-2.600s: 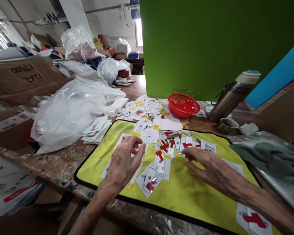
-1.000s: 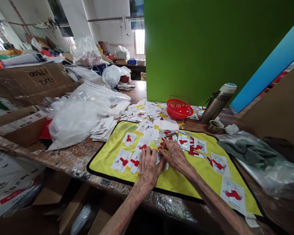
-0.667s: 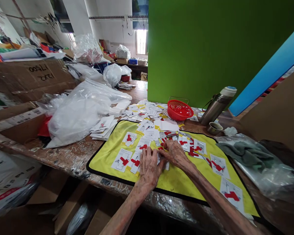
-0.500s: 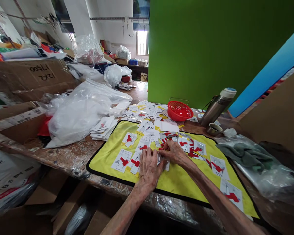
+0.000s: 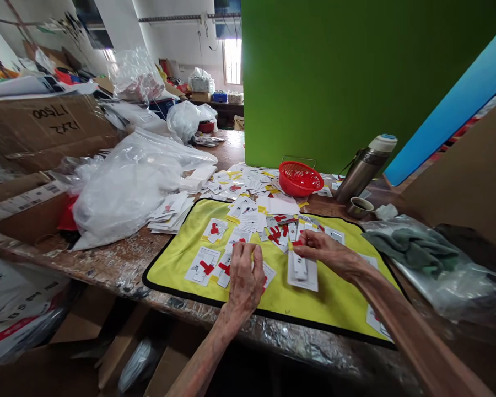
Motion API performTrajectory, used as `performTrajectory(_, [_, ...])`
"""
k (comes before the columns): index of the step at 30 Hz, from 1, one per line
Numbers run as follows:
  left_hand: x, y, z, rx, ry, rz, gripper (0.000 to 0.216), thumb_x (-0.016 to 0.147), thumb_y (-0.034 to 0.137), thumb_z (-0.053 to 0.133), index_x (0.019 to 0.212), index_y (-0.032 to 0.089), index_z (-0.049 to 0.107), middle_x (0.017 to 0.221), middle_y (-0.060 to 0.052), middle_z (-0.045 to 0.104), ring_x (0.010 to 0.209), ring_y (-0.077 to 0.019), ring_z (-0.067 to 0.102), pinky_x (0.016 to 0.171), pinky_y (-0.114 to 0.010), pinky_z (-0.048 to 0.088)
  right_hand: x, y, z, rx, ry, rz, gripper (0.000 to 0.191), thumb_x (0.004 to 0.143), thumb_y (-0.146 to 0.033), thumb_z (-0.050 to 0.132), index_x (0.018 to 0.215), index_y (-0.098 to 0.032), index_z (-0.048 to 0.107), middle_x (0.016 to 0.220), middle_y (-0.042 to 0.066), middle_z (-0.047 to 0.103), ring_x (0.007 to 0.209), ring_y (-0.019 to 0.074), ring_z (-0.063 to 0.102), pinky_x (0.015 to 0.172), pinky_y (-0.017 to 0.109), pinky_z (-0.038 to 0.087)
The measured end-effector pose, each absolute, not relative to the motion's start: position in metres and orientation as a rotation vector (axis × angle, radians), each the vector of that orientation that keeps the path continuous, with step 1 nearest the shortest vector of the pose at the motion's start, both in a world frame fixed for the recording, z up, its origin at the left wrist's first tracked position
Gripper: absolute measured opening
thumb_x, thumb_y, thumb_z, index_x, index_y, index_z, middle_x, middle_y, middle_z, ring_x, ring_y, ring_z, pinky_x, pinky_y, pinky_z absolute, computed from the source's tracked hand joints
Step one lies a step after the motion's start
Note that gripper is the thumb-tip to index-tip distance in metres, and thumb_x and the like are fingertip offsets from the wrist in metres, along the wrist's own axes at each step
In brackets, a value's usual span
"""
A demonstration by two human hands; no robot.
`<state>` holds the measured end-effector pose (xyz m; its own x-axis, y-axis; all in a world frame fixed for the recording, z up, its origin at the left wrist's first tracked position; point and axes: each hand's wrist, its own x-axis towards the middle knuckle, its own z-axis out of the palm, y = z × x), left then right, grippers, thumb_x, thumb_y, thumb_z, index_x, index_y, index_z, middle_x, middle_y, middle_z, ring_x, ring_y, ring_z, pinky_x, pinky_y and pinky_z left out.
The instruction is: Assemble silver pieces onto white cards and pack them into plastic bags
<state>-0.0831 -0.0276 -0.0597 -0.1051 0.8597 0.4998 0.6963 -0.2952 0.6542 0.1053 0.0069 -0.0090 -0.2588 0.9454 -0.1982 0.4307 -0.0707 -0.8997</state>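
My right hand pinches the top of a white printed card with a pale metal strip on its front. A small red piece shows at its fingertips. The card hangs tilted above the yellow cloth. To the left, my left hand is closed, fingers bent down among the cards; its fingertips and anything in them are hidden. Beside it lies a card with a red T-shaped piece. Another such card is farther back. Loose red and metal pieces lie heaped between the hands.
Behind the cloth stand a red plastic basket, a steel flask and a metal cup. A stack of cards and a large plastic bag lie left. A green cloth rests on plastic at right.
My right hand has moved right, away from the left hand, and now holds up a card with a metal strip. My left hand stays at about the same place. The view has shifted slightly.
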Motion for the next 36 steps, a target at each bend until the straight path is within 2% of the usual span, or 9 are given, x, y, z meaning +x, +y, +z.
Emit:
performTrajectory(3, [-0.094,-0.033,-0.048,1.852,1.676,1.492,0.017,0.09,0.019,0.041,0.083,0.018,0.056,0.078,-0.002,0.057,0.071,-0.0136,0.055,0.066,-0.026,0.048,0.127,-0.014,-0.013,-1.578,-1.766,1.288,0.034,0.067,-0.049,0.062,0.068,-0.021,0.044,0.059,-0.005,0.047,0.055,0.0109,0.042,0.052,0.024,0.031])
performTrajectory(6, [-0.1,-0.043,-0.043,1.911,1.606,1.383,0.014,0.087,0.018,0.045,0.079,0.018,0.056,0.072,0.0,0.056,0.062,-0.0117,0.053,0.061,-0.024,0.047,0.135,-0.028,-0.025,-1.703,-1.933,0.967,0.026,0.073,-0.045,0.055,0.065,-0.021,0.049,0.058,-0.003,0.05,0.055,0.0128,0.044,0.052,0.026,0.033])
performTrajectory(11, [-0.078,-0.074,-0.046,2.15,1.388,1.158,0.013,0.085,0.014,0.046,0.08,0.019,0.057,0.077,-0.003,0.059,0.072,-0.0157,0.056,0.065,-0.029,0.05,0.136,-0.037,-0.033,-1.721,-1.958,0.509,0.023,0.08,-0.034,0.045,0.07,-0.02,0.06,0.074,0.005,0.062,0.072,0.0189,0.055,0.069,0.032,0.041])
performTrajectory(16, [-0.045,-0.1,-0.058,2.314,1.292,0.942,0.018,0.083,0.015,0.051,0.096,0.023,0.06,0.092,-0.006,0.061,0.091,-0.0227,0.056,0.08,-0.038,0.052,0.14,-0.05,-0.02,-1.742,-1.817,0.751,0.031,0.081,-0.043,0.045,0.066,-0.019,0.059,0.062,0.001,0.057,0.059,0.0154,0.05,0.055,0.027,0.039])
performTrajectory(21, [-0.044,-0.101,-0.064,2.331,1.321,0.964,0.017,0.083,0.015,0.051,0.095,0.023,0.06,0.089,-0.006,0.061,0.088,-0.0208,0.058,0.085,-0.039,0.052,0.135,-0.06,-0.035,-1.784,-1.912,0.752,0.03,0.078,-0.043,0.049,0.059,-0.021,0.053,0.054,0.0,0.054,0.053,0.0149,0.049,0.052,0.027,0.038])
performTrajectory(26, [-0.072,-0.044,-0.034,2.369,1.326,0.84,0.013,0.084,0.02,0.052,0.09,0.019,0.063,0.087,-0.006,0.062,0.084,-0.0199,0.059,0.075,-0.034,0.052,0.135,-0.079,-0.068,-1.778,-2.002,0.331,0.017,0.082,-0.035,0.046,0.081,-0.023,0.059,0.078,0.008,0.067,0.075,0.0246,0.062,0.068,0.036,0.047])
performTrajectory(29, [-0.082,0.02,-0.016,2.334,1.489,0.638,0.015,0.085,0.021,0.05,0.087,0.018,0.064,0.085,-0.004,0.063,0.079,-0.016,0.06,0.074,-0.029,0.049,0.141,-0.094,-0.073,-1.634,-2.137,0.104,0.029,0.078,-0.025,0.047,0.104,-0.026,0.058,0.096,0.011,0.068,0.088,0.0276,0.062,0.075,0.039,0.047])
performTrajectory(33, [-0.074,0.085,-0.015,2.328,1.725,0.55,0.016,0.084,0.021,0.051,0.094,0.019,0.064,0.097,-0.007,0.062,0.095,-0.0216,0.058,0.084,-0.035,0.046,0.144,-0.068,-0.045,-1.768,-2.244,-0.015,0.018,0.08,-0.019,0.042,0.076,-0.025,0.059,0.074,0.008,0.066,0.066,0.0228,0.06,0.059,0.034,0.043])
performTrajectory(36, [-0.064,0.097,-0.027,2.371,1.82,0.501,0.018,0.082,0.024,0.056,0.098,0.02,0.063,0.11,-0.009,0.059,0.108,-0.0272,0.052,0.09,-0.041,0.042,0.136,-0.004,-0.017,-1.813,-2.266,0.032,0.028,0.09,-0.022,0.034,0.073,-0.022,0.057,0.071,0.006,0.064,0.066,0.0203,0.06,0.063,0.032,0.043])
